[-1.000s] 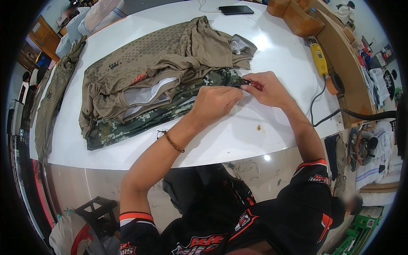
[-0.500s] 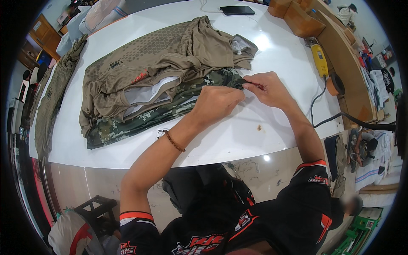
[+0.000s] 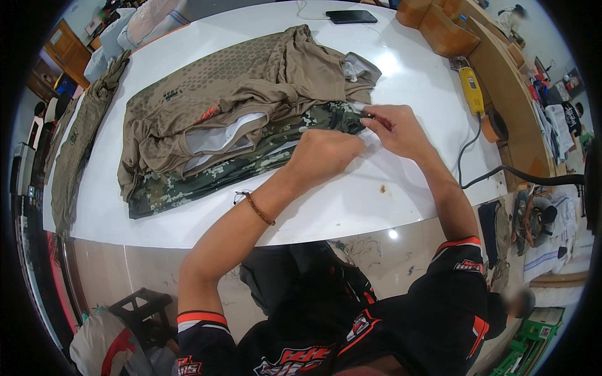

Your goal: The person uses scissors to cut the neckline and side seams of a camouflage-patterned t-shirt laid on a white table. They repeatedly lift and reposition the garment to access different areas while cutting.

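Note:
A tan jersey (image 3: 207,81) with a dark honeycomb print and a white-lined neck opening lies bunched on the white table (image 3: 282,219). Green camouflage fabric (image 3: 182,188) shows along its near side, narrowing to a gathered end at the right. At that end my left hand (image 3: 326,156) is closed, its fingertips pinching the camouflage fabric's near edge; its grip is partly hidden. Just right of the gathered end, my right hand (image 3: 401,131) is curled around a small dark red tool (image 3: 386,124), mostly covered by the fingers. Its exact kind cannot be made out.
Another tan garment (image 3: 88,144) hangs over the table's left edge. A black phone (image 3: 351,17) lies at the far side. On the right are a yellow corded power tool (image 3: 470,88), a brown tape roll (image 3: 495,125), a black cable (image 3: 533,178) and cardboard boxes (image 3: 448,31).
My right hand has loosened and shifted slightly, its thumb and forefinger now farther apart. My left hand has moved a little to the right. The garments lie almost as before.

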Action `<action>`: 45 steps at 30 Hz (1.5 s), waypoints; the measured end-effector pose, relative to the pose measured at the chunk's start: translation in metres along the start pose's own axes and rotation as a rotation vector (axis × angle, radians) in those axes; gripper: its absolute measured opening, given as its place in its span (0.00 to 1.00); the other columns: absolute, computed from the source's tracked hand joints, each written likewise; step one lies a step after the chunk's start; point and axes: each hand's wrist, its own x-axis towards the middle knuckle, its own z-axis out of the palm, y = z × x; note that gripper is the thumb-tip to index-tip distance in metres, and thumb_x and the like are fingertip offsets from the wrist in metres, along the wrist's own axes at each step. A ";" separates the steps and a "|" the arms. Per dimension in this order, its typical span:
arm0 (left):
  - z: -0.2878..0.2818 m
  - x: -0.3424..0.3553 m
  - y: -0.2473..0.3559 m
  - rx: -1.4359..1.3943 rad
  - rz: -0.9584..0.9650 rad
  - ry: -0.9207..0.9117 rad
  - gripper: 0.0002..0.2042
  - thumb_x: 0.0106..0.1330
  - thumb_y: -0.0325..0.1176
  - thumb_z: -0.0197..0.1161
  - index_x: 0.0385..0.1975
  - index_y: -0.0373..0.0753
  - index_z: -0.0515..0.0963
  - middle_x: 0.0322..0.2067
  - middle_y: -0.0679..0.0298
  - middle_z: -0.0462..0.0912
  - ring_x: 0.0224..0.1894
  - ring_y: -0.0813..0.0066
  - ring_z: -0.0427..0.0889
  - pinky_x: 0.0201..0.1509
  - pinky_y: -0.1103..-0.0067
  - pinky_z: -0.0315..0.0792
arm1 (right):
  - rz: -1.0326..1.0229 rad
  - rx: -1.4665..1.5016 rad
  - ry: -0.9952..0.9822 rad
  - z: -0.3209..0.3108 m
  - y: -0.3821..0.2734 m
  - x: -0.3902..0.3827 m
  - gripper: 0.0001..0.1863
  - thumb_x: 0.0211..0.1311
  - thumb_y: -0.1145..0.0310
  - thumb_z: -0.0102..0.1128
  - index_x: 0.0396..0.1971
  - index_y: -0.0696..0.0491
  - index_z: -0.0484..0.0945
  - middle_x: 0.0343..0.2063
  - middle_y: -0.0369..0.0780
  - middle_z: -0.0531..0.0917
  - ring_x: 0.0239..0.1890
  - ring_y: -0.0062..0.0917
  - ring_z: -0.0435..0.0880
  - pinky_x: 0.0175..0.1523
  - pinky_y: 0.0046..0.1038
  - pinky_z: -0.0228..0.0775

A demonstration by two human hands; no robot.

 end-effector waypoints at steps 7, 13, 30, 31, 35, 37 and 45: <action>0.023 -0.014 0.083 -0.216 0.541 -0.232 0.09 0.56 0.33 0.64 0.36 0.39 0.84 0.36 0.64 0.86 0.33 0.71 0.84 0.32 0.77 0.76 | 0.099 0.194 0.038 0.002 -0.001 0.003 0.18 0.62 0.63 0.70 0.50 0.52 0.80 0.13 0.32 0.65 0.18 0.16 0.59 0.28 0.21 0.55; 0.048 -0.049 0.118 -0.184 0.703 -0.460 0.10 0.54 0.34 0.63 0.32 0.35 0.81 0.33 0.67 0.82 0.34 0.69 0.81 0.46 0.72 0.76 | 0.110 0.107 -0.087 0.012 -0.009 0.005 0.20 0.59 0.66 0.69 0.52 0.48 0.81 0.12 0.31 0.58 0.17 0.17 0.57 0.27 0.23 0.53; -0.146 -0.143 0.088 0.316 -0.530 0.477 0.07 0.53 0.22 0.75 0.31 0.39 0.87 0.32 0.64 0.89 0.32 0.70 0.85 0.43 0.75 0.75 | 0.301 0.462 0.217 0.040 0.020 0.007 0.06 0.71 0.67 0.64 0.40 0.54 0.81 0.17 0.22 0.69 0.18 0.06 0.63 0.22 0.16 0.50; -0.170 -0.167 0.085 0.383 -0.561 0.505 0.09 0.53 0.21 0.75 0.33 0.38 0.88 0.33 0.63 0.90 0.35 0.70 0.86 0.45 0.75 0.76 | 0.350 0.489 0.191 0.038 0.017 0.008 0.06 0.71 0.66 0.64 0.40 0.53 0.80 0.16 0.22 0.69 0.16 0.06 0.62 0.21 0.16 0.48; -0.255 -0.229 0.090 0.568 -0.828 0.561 0.12 0.54 0.19 0.75 0.39 0.33 0.87 0.37 0.58 0.89 0.41 0.71 0.86 0.48 0.78 0.77 | 0.419 0.621 0.177 0.039 0.017 0.011 0.09 0.72 0.61 0.63 0.37 0.50 0.77 0.15 0.24 0.66 0.11 0.07 0.56 0.15 0.17 0.45; -0.281 -0.243 0.086 0.629 -0.844 0.526 0.14 0.54 0.20 0.75 0.41 0.36 0.88 0.40 0.58 0.89 0.43 0.69 0.86 0.49 0.76 0.78 | 0.422 0.658 0.161 0.039 0.021 0.012 0.10 0.72 0.61 0.63 0.37 0.51 0.76 0.14 0.25 0.64 0.11 0.08 0.56 0.15 0.17 0.44; -0.319 -0.235 0.055 0.478 -0.666 0.164 0.16 0.53 0.25 0.76 0.43 0.40 0.88 0.45 0.59 0.88 0.50 0.61 0.85 0.55 0.71 0.77 | 0.381 0.690 0.157 0.038 0.015 0.014 0.10 0.73 0.62 0.62 0.37 0.54 0.76 0.13 0.24 0.63 0.11 0.06 0.54 0.15 0.17 0.41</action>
